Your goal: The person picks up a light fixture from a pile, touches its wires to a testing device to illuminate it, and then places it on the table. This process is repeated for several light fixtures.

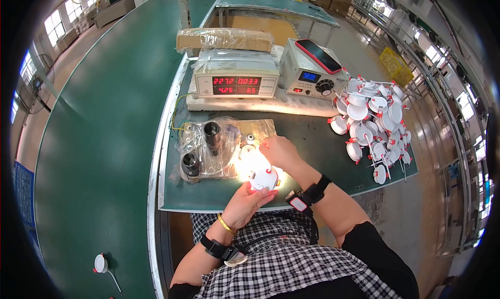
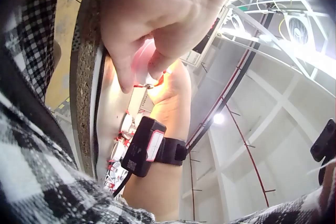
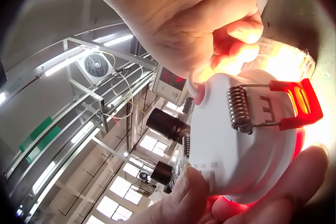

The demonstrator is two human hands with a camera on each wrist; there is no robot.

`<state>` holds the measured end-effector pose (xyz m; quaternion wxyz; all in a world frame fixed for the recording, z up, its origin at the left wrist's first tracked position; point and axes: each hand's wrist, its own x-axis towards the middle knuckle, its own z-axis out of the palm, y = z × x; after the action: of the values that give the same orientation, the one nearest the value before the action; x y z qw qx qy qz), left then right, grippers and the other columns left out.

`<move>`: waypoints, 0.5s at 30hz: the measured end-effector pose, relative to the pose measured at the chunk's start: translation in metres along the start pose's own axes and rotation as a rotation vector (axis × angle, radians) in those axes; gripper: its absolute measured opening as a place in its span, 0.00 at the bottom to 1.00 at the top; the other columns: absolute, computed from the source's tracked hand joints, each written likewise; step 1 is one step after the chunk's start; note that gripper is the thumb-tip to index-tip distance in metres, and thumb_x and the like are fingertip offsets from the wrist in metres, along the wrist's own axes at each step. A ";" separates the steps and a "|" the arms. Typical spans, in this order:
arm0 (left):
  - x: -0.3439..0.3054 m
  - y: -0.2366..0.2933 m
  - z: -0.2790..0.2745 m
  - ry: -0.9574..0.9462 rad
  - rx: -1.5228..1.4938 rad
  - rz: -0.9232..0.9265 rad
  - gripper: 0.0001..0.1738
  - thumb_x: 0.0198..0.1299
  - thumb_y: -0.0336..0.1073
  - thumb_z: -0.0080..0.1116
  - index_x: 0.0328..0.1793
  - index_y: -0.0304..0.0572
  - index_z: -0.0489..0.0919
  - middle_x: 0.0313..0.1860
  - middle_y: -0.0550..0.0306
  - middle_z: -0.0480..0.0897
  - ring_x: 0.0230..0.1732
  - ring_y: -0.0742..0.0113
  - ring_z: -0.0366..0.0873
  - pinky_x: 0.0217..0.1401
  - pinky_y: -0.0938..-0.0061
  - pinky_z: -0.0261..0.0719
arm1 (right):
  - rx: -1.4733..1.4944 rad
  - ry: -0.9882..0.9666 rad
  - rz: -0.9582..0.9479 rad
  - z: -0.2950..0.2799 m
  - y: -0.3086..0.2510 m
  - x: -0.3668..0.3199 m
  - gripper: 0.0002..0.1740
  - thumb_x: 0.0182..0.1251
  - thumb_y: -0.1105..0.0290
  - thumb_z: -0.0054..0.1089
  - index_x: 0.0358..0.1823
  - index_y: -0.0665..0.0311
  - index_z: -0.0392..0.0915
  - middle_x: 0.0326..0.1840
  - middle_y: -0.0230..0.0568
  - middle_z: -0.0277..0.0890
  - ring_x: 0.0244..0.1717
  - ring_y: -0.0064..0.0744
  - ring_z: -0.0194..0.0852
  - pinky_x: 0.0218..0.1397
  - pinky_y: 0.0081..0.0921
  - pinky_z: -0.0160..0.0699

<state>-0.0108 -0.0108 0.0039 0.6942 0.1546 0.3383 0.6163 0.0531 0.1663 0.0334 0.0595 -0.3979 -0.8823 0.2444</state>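
My left hand (image 1: pixel 245 202) grips a round white downlight (image 1: pixel 264 180) by its rim, thumb on one side and fingers on the other. The lamp is lit, and its glare washes out the area in front of it. In the right wrist view the downlight has a coiled spring (image 3: pixel 240 109) with a red-tipped clip (image 3: pixel 299 104). A white cable (image 3: pixel 193 81) leaves its back and runs behind the right hand. Just beyond the lamp, my right hand (image 1: pixel 282 154) pinches that cable with curled fingers; the cable's end is hidden by hand and glare.
Left of the hands, two black cylindrical sockets (image 1: pixel 212 135) stand on a plastic-wrapped board (image 1: pixel 226 163). A meter with red digits (image 1: pixel 237 85) and a power supply (image 1: pixel 307 72) bearing a phone (image 1: pixel 319 57) stand behind. Downlights (image 1: pixel 372 122) are heaped at right; another (image 1: pixel 101 263) lies on the left bench.
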 end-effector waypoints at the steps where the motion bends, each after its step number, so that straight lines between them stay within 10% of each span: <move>1: -0.001 0.000 0.000 0.000 0.001 0.000 0.22 0.68 0.28 0.51 0.66 0.33 0.62 0.61 0.50 0.72 0.60 0.60 0.74 0.66 0.70 0.73 | -0.007 -0.004 0.003 0.000 -0.001 0.000 0.16 0.57 0.61 0.51 0.30 0.64 0.83 0.33 0.53 0.81 0.37 0.54 0.81 0.43 0.46 0.78; 9: -0.015 0.001 0.010 0.110 0.000 0.053 0.23 0.67 0.25 0.48 0.68 0.34 0.62 0.63 0.48 0.72 0.61 0.54 0.74 0.66 0.64 0.73 | 0.333 0.085 -0.189 -0.004 0.008 -0.013 0.18 0.65 0.58 0.49 0.29 0.65 0.79 0.30 0.53 0.79 0.35 0.58 0.78 0.41 0.47 0.76; 11: -0.045 0.006 0.001 0.210 -0.012 0.109 0.23 0.66 0.24 0.47 0.68 0.34 0.62 0.63 0.45 0.72 0.61 0.49 0.74 0.65 0.63 0.73 | 0.580 0.060 -0.096 -0.020 0.025 -0.029 0.17 0.70 0.60 0.50 0.38 0.68 0.78 0.30 0.47 0.80 0.31 0.48 0.78 0.38 0.34 0.77; 13: -0.087 0.013 -0.017 0.331 -0.042 0.290 0.23 0.67 0.29 0.49 0.67 0.34 0.63 0.60 0.43 0.74 0.58 0.51 0.76 0.61 0.64 0.78 | 0.314 0.362 -0.205 -0.034 0.065 -0.042 0.13 0.69 0.64 0.51 0.41 0.67 0.78 0.36 0.46 0.81 0.35 0.45 0.80 0.41 0.33 0.77; 15: -0.135 0.046 0.013 0.600 0.534 0.375 0.17 0.69 0.29 0.47 0.61 0.28 0.72 0.60 0.45 0.75 0.63 0.59 0.70 0.68 0.72 0.66 | 0.048 0.670 -0.164 -0.065 0.105 -0.061 0.08 0.65 0.69 0.55 0.40 0.65 0.79 0.36 0.47 0.78 0.40 0.48 0.77 0.44 0.36 0.75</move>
<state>-0.0378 -0.1286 0.0799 0.3771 0.2014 0.6382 0.6403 0.1845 0.2061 0.0450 0.3746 -0.3824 -0.8368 0.1154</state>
